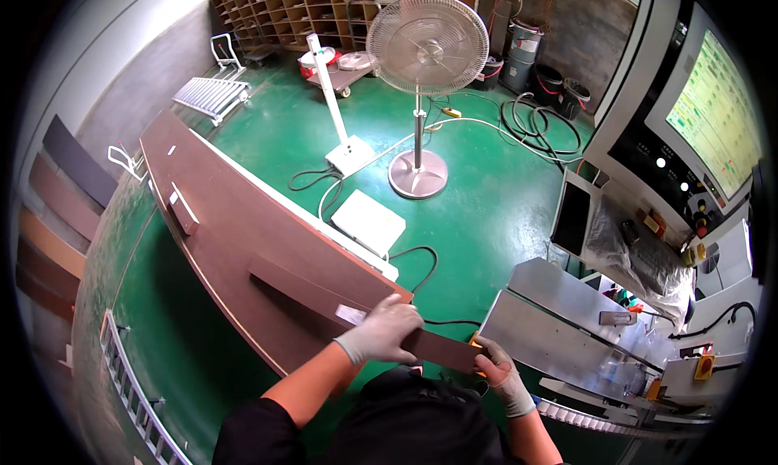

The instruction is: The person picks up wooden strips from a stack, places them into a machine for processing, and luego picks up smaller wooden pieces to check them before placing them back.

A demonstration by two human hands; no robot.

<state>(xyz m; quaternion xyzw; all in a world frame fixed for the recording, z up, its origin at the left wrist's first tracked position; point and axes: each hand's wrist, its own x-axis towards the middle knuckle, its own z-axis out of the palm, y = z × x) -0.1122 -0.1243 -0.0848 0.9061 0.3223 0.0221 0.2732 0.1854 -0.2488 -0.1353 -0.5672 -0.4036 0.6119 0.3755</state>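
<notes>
A long narrow brown board (444, 351) with a white label runs across in front of me, partly above a large brown panel (243, 230). My left hand (384, 330), in a pale grey glove, is closed over the board near the label. Its right end is gripped by my right hand (501, 376), gloved the same way. The large panel stretches away to the far left. A short brown strip (184, 211) and a small white label (171, 150) lie on it.
To my right is a metal machine bed (559, 319), with a control console and lit screen (717, 112) beyond. A pedestal fan (418, 173), a white post (331, 92), a white box (369, 222) and loose cables (535, 128) stand or lie on the green floor. A roller conveyor (138, 396) is lower left.
</notes>
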